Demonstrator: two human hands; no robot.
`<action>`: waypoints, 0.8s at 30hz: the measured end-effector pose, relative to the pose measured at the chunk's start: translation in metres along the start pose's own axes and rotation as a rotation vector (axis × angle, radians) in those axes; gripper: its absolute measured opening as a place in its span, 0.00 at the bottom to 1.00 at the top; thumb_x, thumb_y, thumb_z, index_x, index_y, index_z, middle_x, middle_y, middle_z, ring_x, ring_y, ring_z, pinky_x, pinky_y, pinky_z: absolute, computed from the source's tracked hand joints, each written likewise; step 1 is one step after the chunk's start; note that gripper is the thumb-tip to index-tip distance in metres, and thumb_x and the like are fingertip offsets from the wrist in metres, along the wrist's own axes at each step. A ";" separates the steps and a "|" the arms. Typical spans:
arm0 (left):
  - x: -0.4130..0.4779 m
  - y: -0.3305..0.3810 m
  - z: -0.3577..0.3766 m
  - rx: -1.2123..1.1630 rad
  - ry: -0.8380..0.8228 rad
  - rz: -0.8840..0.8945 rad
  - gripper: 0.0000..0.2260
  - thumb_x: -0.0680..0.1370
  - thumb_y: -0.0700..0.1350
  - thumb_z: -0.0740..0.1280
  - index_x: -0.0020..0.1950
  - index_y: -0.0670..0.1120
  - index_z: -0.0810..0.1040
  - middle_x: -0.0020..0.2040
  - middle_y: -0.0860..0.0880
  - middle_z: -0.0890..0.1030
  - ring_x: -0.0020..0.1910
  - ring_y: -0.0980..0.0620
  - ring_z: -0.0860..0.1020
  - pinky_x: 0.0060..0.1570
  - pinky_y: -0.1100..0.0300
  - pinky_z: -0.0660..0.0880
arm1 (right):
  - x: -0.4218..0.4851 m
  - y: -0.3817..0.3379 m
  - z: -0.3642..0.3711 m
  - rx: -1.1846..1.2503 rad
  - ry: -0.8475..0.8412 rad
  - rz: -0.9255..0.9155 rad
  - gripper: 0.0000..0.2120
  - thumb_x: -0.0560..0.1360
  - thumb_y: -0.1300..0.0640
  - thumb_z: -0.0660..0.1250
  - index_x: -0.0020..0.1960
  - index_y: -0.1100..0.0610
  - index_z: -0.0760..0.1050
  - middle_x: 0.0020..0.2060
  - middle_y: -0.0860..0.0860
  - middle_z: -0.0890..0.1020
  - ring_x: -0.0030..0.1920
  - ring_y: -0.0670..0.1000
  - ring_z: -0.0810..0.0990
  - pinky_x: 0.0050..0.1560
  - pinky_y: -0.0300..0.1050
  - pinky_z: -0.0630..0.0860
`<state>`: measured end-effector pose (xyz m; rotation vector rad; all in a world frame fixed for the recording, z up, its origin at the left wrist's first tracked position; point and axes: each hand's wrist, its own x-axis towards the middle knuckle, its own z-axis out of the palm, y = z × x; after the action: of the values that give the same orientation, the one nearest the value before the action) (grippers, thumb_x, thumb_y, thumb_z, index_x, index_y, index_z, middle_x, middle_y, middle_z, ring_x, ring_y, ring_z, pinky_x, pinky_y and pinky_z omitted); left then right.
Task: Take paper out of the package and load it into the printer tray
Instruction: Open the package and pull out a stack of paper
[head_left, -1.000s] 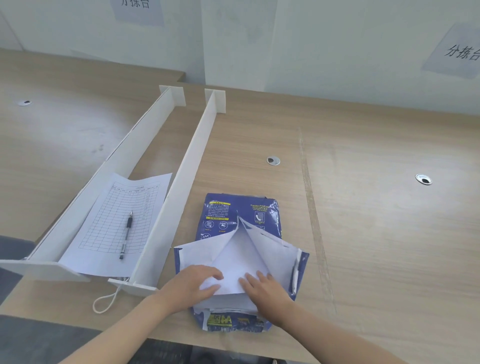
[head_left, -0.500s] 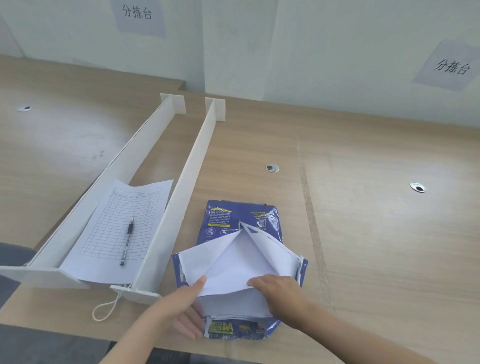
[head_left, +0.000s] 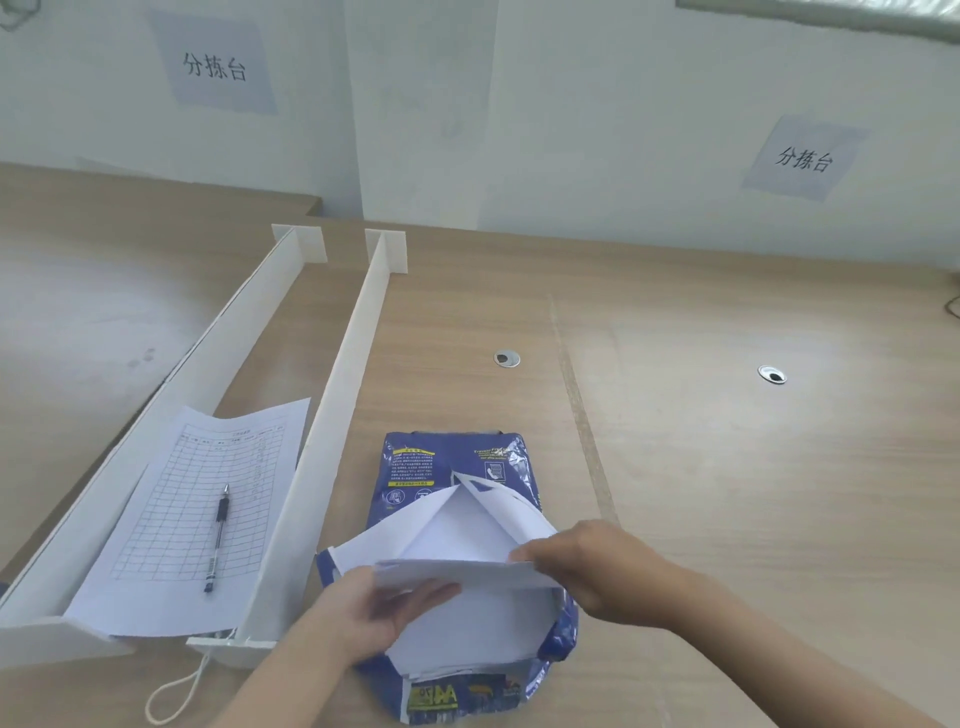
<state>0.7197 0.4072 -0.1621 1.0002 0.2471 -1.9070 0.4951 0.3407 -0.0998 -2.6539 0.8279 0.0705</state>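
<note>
On the left of the pale wooden surface (head_left: 727, 493) a long white foam-board channel with two upright walls (head_left: 332, 405) runs from near to far. Between the walls at its near end lies a printed grid form on white paper (head_left: 208, 499) with a black-and-clear ballpoint pen (head_left: 218, 535) resting on it; a white cord loop (head_left: 171, 696) trails out by the near edge.

Just right of the channel sits the blue plastic-coated paper package (head_left: 447, 462), its near end torn open and the white inner flaps folded back into a peak. The left hand (head_left: 374, 613) grips the left near part of the white sheet stack (head_left: 467, 618), thumb on top, fingers (head_left: 426, 595) closed on the paper. The right hand (head_left: 597, 566) pinches the stack's far right corner, fingers together on the lifted top sheets.

By my reading, the wrapper is open and the stack is partly raised, but its lower portion seems to sit inside the package. Left to do: drawing the paper clear, squaring it and loading the tray. No printer or tray appears in view, so the carry has not begun.
</note>
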 end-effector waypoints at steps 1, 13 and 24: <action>-0.003 0.003 0.005 0.000 0.004 -0.021 0.10 0.75 0.29 0.55 0.51 0.32 0.74 0.51 0.33 0.76 0.30 0.28 0.80 0.17 0.52 0.77 | -0.001 0.000 -0.009 0.046 0.013 0.002 0.19 0.75 0.64 0.55 0.60 0.50 0.75 0.41 0.57 0.82 0.35 0.50 0.70 0.32 0.35 0.62; -0.075 0.026 0.094 0.092 -0.274 0.119 0.14 0.67 0.24 0.54 0.44 0.26 0.77 0.46 0.27 0.79 0.39 0.30 0.81 0.20 0.56 0.80 | -0.048 -0.006 -0.118 0.581 0.011 0.161 0.13 0.73 0.59 0.61 0.52 0.48 0.80 0.42 0.37 0.82 0.44 0.36 0.78 0.45 0.28 0.72; -0.030 0.004 0.149 0.754 -0.220 0.409 0.14 0.76 0.32 0.56 0.59 0.38 0.74 0.47 0.41 0.82 0.44 0.41 0.79 0.50 0.49 0.76 | -0.079 0.051 -0.069 1.020 0.494 0.551 0.12 0.76 0.50 0.63 0.59 0.49 0.74 0.59 0.46 0.78 0.55 0.43 0.79 0.51 0.34 0.77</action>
<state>0.6490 0.3443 -0.0426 1.1836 -0.8025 -1.7154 0.3972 0.3204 -0.0401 -1.4471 1.2761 -0.6958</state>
